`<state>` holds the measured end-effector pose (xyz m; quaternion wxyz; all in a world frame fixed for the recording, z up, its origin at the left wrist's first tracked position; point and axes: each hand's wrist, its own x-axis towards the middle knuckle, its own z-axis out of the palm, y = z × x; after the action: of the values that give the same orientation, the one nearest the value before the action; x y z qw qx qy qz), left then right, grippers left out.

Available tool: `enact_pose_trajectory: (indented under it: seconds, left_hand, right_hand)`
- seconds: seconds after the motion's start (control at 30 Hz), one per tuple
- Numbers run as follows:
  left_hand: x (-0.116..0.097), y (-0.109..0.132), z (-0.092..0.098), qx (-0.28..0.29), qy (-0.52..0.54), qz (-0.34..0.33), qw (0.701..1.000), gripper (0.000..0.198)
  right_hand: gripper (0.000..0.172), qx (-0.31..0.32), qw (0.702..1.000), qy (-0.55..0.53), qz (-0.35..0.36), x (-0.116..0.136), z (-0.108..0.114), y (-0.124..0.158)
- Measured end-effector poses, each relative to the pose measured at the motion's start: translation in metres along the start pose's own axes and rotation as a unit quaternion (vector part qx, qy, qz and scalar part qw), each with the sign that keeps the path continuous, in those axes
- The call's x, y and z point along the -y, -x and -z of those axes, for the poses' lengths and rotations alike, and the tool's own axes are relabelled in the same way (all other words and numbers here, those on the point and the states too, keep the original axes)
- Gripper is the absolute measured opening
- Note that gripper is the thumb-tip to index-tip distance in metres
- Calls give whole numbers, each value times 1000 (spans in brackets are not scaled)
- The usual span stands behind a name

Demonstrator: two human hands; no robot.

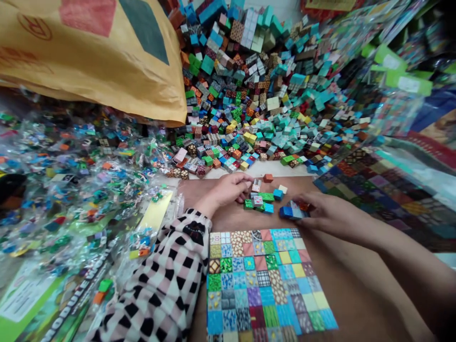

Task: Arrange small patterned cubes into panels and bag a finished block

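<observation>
My left hand (231,190), in a checked sleeve, has its fingers curled beside several small patterned blocks, and whatever they hold is hidden. A pinkish-white block (256,185) lies by its fingertips, with a green block (266,196) and a light blue block (278,194) to the right. My right hand (322,211) is closed round a few blocks, blue ones (291,211) showing at its fingertips with an orange-brown one. In front of both hands lies a flat mosaic of square patterned blocks (263,280) on the brown board (228,218).
A big heap of loose blocks (249,109) rises behind the board. On the left are many clear bags of small coloured pieces (81,175), below a yellow sack (107,61). A bagged block mosaic (384,190) stands at the right.
</observation>
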<state>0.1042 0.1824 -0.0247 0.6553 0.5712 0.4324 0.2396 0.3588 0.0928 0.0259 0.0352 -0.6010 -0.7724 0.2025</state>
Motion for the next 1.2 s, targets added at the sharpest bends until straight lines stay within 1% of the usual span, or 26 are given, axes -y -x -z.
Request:
enact_pose_trajectory:
  seconds: [0.17,0.27,0.37,0.5,0.67,0.77,0.83,1.0,1.1,1.2]
  left_hand:
    - [-1,1,0,3,-10,-3,1000,18]
    - [-3,3,0,7,-1,-5,1000,20]
    - [-5,5,1,10,-3,-4,1000,21]
    - [-5,4,0,3,-6,-6,1000,21]
    - [0,1,0,-14,-19,-9,1000,19]
    - [1,1,0,-11,-26,-25,999,19]
    - [1,1,0,-13,-29,-23,999,20]
    - [0,4,-1,-13,-34,-15,999,22]
    - [2,2,-1,-10,-29,-20,999,24]
    - [6,0,0,-6,-21,-21,1000,25]
  right_hand:
    - [38,21,998,63,7,12,-4,-13]
    - [40,24,997,77,19,13,-10,-20]
    - [41,24,996,75,43,9,-15,-23]
    - [40,22,997,62,51,7,-18,-24]
    - [42,18,999,44,23,9,-17,-24]
    - [42,14,999,47,9,10,-17,-24]
    - [42,12,999,42,10,11,-18,-23]
    - [52,21,1000,18,9,6,-17,-14]
    - [52,-4,999,28,17,3,-11,-11]
    - [50,-36,997,23,60,13,-3,-19]
